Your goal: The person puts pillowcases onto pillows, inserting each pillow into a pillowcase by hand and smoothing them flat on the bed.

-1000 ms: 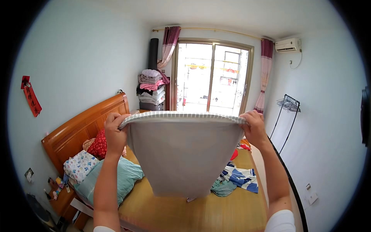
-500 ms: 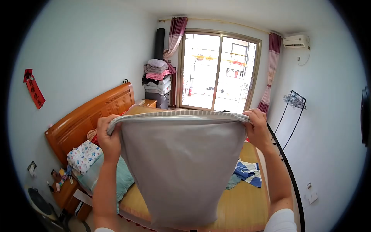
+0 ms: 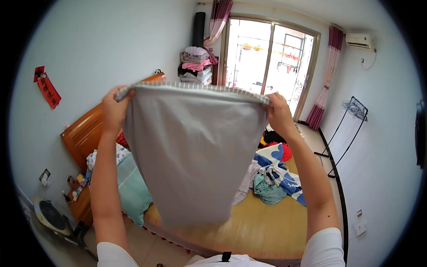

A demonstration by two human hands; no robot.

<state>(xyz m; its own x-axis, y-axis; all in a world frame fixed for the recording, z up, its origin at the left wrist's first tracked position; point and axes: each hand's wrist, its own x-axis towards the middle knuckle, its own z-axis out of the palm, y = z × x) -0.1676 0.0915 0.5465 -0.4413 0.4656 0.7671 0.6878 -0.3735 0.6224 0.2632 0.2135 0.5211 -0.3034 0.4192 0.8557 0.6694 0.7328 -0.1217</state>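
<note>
A grey cloth (image 3: 195, 151) with a striped upper edge hangs in front of me, spread wide; I cannot tell what kind of piece it is. Its top left corner is pinched in my left hand (image 3: 116, 109), fingers closed around the fabric. At the top right corner, my right hand (image 3: 279, 113) grips the same edge. Both arms are raised and stretched forward. The lower end of the cloth hangs loose over the bed (image 3: 262, 231) and looks blurred. Part of the bed and headboard is hidden behind it.
Rumpled blue-and-white clothes (image 3: 284, 178) and a teal cloth (image 3: 268, 189) lie on the bed's right side. Pillows (image 3: 131, 184) rest near the wooden headboard (image 3: 89, 133). A fan (image 3: 53, 216) stands at lower left, and a black rack (image 3: 353, 129) at right.
Both hands have risen in the view, bringing the cloth up with them. The clothes on the bed's right side show more now. The view has tilted and shifted downward.
</note>
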